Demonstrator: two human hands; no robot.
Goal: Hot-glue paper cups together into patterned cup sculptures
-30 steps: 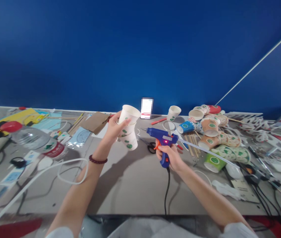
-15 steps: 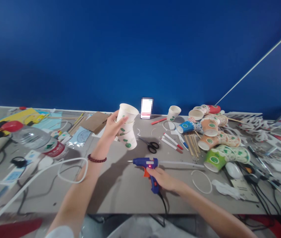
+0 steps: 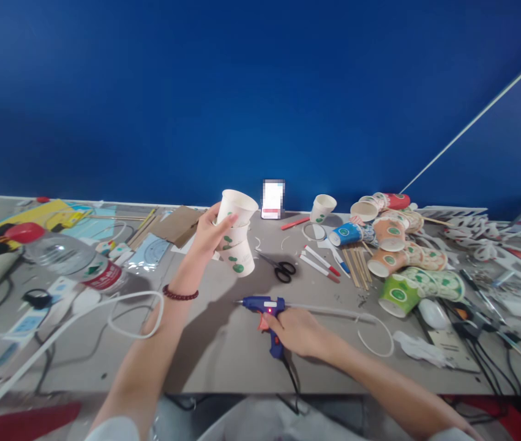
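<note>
My left hand (image 3: 213,229) is closed around a stack of white paper cups (image 3: 239,258) with green leaf prints, lifted above the table. The top cup's open mouth faces up, while the bottom of the stack slants down to the right. My right hand (image 3: 303,332) is wrapped round a blue hot glue gun (image 3: 260,304) with an orange trigger and a lit red light. A long translucent glue stick (image 3: 333,310) sticks out of its back. The nozzle points left, below the cups. Some right-hand fingers are hidden.
Black-handled scissors (image 3: 284,271) and markers (image 3: 322,267) lie behind the glue gun. A single paper cup (image 3: 323,208) stands near the wall by a phone (image 3: 272,199). Coloured cups (image 3: 398,296) pile up at right. A plastic bottle (image 3: 74,260) and white cable (image 3: 71,321) are at left.
My right hand has moved the glue gun a little to the left, its handle shifting with it. My left hand and the cups have stayed almost still.
</note>
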